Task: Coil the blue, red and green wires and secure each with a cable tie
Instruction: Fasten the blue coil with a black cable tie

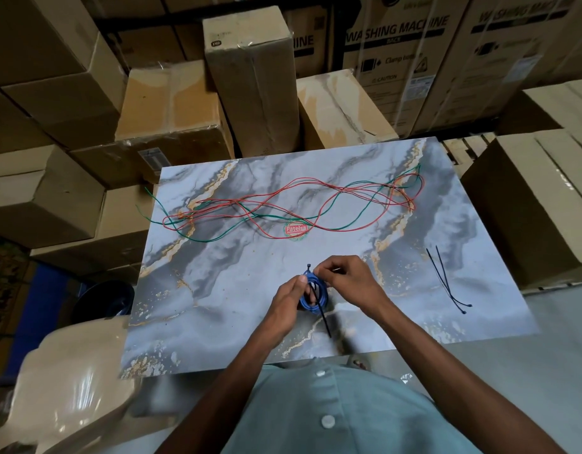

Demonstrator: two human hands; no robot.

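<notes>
A small blue wire coil (319,298) sits low over the marble-patterned board (217,290), held between both hands. My left hand (288,299) grips the coil's left side. My right hand (348,280) pinches a black cable tie (322,317) at the coil's top; the tie's head sticks up above the coil and its tail runs down towards me through the coil. The red wire (292,194) and green wire (243,209) lie loose and tangled together across the far half of the board.
Two spare black cable ties (447,280) lie crossed on the board's right side. A round sticker (296,229) sits mid-board. Cardboard boxes (253,80) surround the board at the back and both sides. A plastic-wrapped bundle (73,375) lies at the near left.
</notes>
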